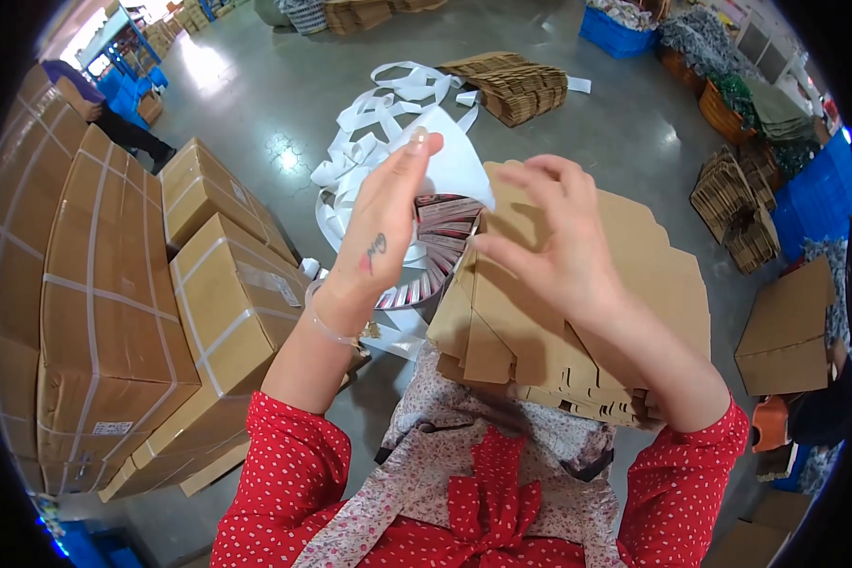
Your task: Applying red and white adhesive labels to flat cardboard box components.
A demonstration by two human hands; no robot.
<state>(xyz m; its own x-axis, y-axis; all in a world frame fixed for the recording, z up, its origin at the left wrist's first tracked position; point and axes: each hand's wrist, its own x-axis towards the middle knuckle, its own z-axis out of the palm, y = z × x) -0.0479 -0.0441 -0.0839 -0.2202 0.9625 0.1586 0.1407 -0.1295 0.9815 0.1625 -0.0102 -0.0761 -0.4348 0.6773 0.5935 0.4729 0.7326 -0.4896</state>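
Observation:
My left hand [379,227] is raised edge-on left of centre, thumb and fingertip together against a wide white paper strip [459,156]; its other fingers are hidden. That strip bends down toward the flat cardboard. Below and behind the hand, a coil with dark and red printed bands [445,227] shows only in part. Over a stack of flattened brown cardboard boxes [625,246], my right hand [563,246] hovers with thumb and fingers apart and nothing visible in it. The stack lies in front of me, right of the coil.
Loose white paper ribbons [355,156] tangle on the grey floor beyond. Behind them lies a bundle of folded cardboard [511,85]. Strapped cartons [114,284] wall off the left. On the right are more cardboard bundles [734,208] and blue tubs [819,189]. A person [114,114] stands far left.

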